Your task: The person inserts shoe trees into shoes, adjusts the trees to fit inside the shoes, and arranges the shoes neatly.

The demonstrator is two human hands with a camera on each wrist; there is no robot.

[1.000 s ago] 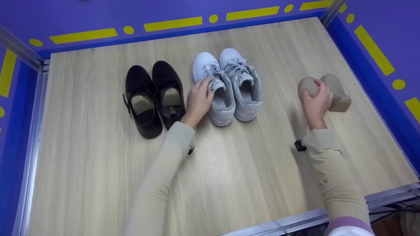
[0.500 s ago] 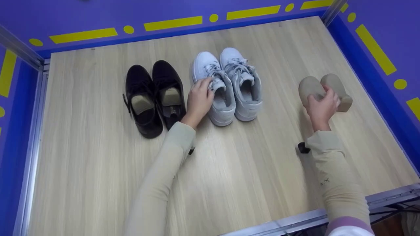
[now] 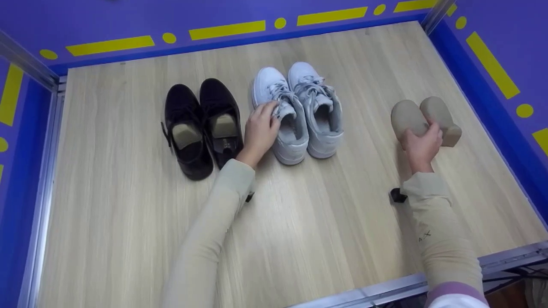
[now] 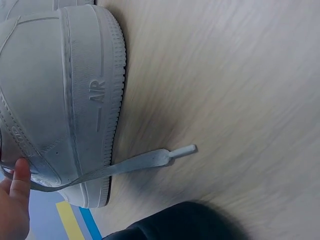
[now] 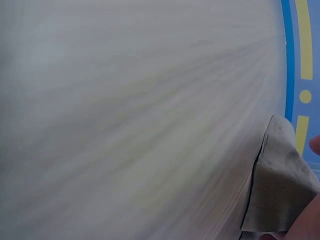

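A pair of white lace-up sneakers stands mid-board, toes away from me. My left hand (image 3: 261, 129) holds the left sneaker (image 3: 292, 149) at its collar beside the tongue. One finger (image 4: 21, 180) shows against its side in the left wrist view, where a lace (image 4: 125, 165) trails onto the board. Over on the right, a beige closed-toe shoe (image 3: 407, 115) with its back part covered is held by my right hand (image 3: 423, 144), thumb on its left, fingers on its right. Its mate (image 3: 436, 112) with a block heel stands alongside. The right wrist view shows a beige block heel (image 5: 282, 195) beside my fingers.
Black shoes (image 3: 185, 152) with beige inserts (image 3: 186, 134) stand left of the sneakers, close to my left forearm. Purple-blue walls with yellow marks (image 3: 227, 30) border the wooden board (image 3: 128, 231); a metal rail (image 3: 368, 293) runs along its front edge.
My right hand has slid back toward me along the left beige shoe, from its rounded toe to its middle and rear. The left hand and the sneakers have stayed put.
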